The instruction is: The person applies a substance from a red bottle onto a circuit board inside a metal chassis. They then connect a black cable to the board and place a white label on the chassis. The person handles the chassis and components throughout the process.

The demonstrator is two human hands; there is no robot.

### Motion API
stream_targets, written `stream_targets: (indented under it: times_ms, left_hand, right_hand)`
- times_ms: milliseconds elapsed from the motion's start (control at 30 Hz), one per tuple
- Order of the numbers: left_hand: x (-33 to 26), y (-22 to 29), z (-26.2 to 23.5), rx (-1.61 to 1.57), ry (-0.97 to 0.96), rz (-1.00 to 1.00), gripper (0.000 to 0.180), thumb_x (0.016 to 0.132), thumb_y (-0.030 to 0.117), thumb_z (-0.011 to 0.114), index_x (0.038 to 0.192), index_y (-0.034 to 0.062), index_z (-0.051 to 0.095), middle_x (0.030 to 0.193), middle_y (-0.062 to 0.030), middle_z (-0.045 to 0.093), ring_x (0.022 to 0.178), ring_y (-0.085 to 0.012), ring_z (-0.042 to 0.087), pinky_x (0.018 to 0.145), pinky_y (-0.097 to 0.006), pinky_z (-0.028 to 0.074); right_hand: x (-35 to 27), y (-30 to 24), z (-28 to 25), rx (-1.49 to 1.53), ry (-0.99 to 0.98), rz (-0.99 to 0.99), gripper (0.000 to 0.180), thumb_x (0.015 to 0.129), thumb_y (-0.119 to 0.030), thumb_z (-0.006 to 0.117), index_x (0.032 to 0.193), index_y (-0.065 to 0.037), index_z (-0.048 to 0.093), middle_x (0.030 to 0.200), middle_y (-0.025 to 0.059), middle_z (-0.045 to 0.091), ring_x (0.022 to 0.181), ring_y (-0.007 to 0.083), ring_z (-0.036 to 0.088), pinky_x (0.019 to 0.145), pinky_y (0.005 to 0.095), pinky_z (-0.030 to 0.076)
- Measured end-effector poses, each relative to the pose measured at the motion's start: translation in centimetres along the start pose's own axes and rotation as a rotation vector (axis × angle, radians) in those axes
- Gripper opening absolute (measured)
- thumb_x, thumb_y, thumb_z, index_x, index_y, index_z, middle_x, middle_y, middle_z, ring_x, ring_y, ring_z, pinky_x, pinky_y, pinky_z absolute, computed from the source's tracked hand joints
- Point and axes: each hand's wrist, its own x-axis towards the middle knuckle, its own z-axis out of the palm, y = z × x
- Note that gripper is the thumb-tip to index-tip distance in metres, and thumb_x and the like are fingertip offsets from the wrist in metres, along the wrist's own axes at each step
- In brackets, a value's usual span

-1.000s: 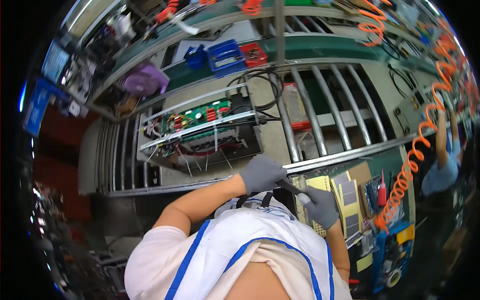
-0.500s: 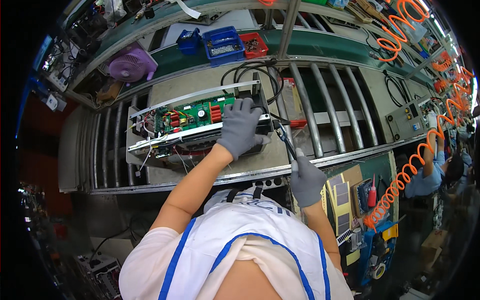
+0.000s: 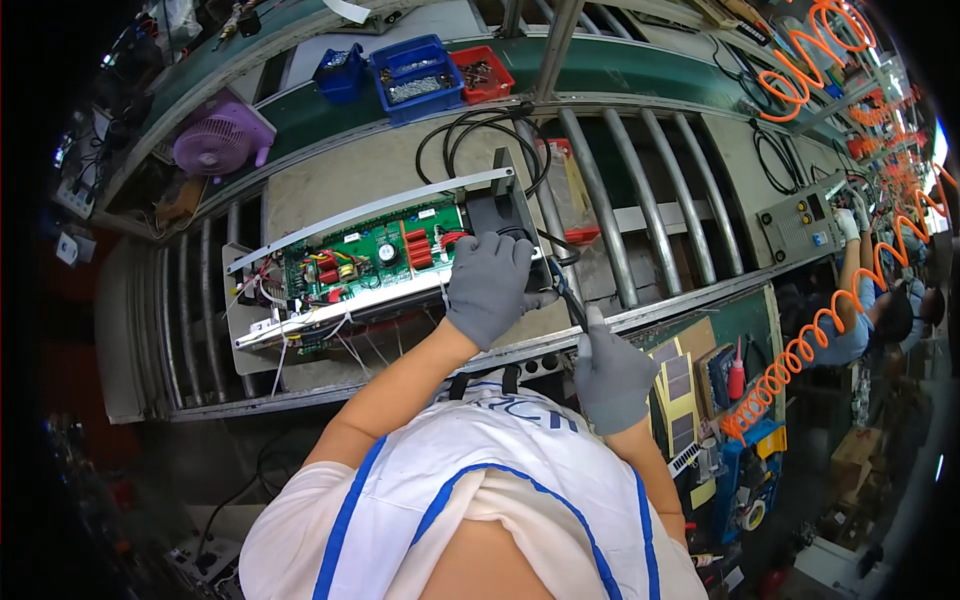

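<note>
Rollers of a metal conveyor (image 3: pixel 640 190) are running across the workstation, with blue and red parts bins (image 3: pixel 418 72) and a purple fan (image 3: pixel 218 140) sitting on the green shelf behind. An open electronics chassis (image 3: pixel 370 270) with a green circuit board (image 3: pixel 370 255) is lying on a board atop the rollers, its long axis stretching from the person's left toward the centre, slightly tilted up to the right. The left hand (image 3: pixel 492 285), in a grey glove, is pressing flat on the chassis's right end, fingers spread over the dark end block (image 3: pixel 500 205) rather than gripping it. The right hand (image 3: pixel 612 378), also gloved, is closing around a slim dark tool (image 3: pixel 566 295) whose tip is angling up-left toward that same end, just beside the left hand. Both hands are working close together, the left nearer the chassis. Orange coiled hose (image 3: pixel 800 350) is hanging off to the right.
</note>
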Motion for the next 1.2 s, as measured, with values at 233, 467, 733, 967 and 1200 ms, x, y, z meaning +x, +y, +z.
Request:
stream_targets:
  times_ms: [233,467,733,967,1200]
  left_hand:
    - [0.1,-0.2,-0.2,-0.027,-0.016,0.008,0.06,0.057,0.056,0.072,0.088,0.0077,0.054,0.081,-0.0048,0.053,0.08,-0.0199,0.049,0.074,-0.038,0.032]
    - [0.6,-0.3,-0.2,-0.082,0.013,0.019,0.055,0.061,0.051,0.072,0.087,0.0067,0.053,0.079,-0.0067,0.052,0.08,-0.0206,0.051,0.077,-0.038,0.033]
    - [0.1,-1.2,1.1,0.019,0.021,0.053,0.051,0.062,0.048,0.074,0.087,0.008,0.053,0.08,-0.0061,0.053,0.08,-0.0206,0.051,0.074,-0.039,0.034]
    - [-0.1,-0.5,0.1,0.023,0.097,0.027,0.061,0.054,0.057,0.074,0.084,0.0088,0.053,0.084,-0.0042,0.056,0.072,-0.0208,0.051,0.072,-0.036,0.035]
    - [-2.0,-1.6,-0.7,0.13,0.142,0.049,0.065,0.056,0.052,0.073,0.102,0.0085,0.055,0.097,-0.0068,0.054,0.085,-0.0231,0.052,0.076,-0.039,0.036]
  right_hand:
    - [1.1,-1.3,-0.7,-0.08,-0.143,0.028,0.034,0.073,-0.01,0.057,0.106,-0.002,0.056,0.066,0.0103,0.06,0.053,0.0267,0.06,0.045,0.0392,0.045]
    - [5.7,-2.5,-1.9,-0.2,-0.135,-0.148,0.028,0.073,-0.013,0.059,0.098,-0.001,0.055,0.066,0.0077,0.059,0.05,0.0237,0.058,0.043,0.0342,0.044]
    - [11.8,-1.0,-1.0,-0.104,-0.361,-0.731,0.011,0.069,-0.013,0.061,0.072,-0.005,0.054,0.07,0.0106,0.057,0.048,0.0249,0.048,0.046,0.0353,0.039]
    - [21.6,3.1,21.3,0.564,-0.386,-0.088,0.042,0.09,-0.035,0.044,0.076,0.0,0.063,0.067,0.0179,0.062,0.059,0.0317,0.061,0.058,0.0407,0.048]
    - [9.3,6.2,20.3,0.96,-1.672,0.112,0.042,0.092,-0.024,0.035,0.068,0.0,0.06,0.05,0.0131,0.052,0.04,0.0211,0.055,0.032,0.0292,0.043]
